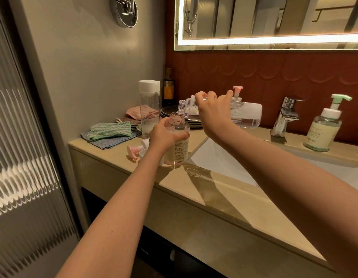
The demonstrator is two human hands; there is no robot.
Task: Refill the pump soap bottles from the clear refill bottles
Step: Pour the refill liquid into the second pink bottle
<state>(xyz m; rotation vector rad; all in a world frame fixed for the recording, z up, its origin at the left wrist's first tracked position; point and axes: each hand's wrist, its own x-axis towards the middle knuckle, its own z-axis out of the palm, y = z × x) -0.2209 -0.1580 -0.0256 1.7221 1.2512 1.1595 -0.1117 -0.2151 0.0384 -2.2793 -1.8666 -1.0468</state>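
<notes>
Left of the left grip [164,135] stand folded cloths [112,131] and a capped clear bottle [149,109]. That grip curls round the open pink soap bottle [181,149], upright on the worktop [214,197]. Up and right, the right grip [212,109] clasps the clear refill bottle [246,113], tipped almost level, its mouth just above the soap bottle's neck.

One view only: wide-angle cam on your head, facing forward and down along both forearms onto the counter [224,199]. It's close in: your left hand [164,135] and right hand [212,111] land around centre. Sink [224,157] runs out at the right edge, mirror [274,17] clips at the top, ribbed glass door [23,157] fills the left side. Lines bow toward the edges.
</notes>
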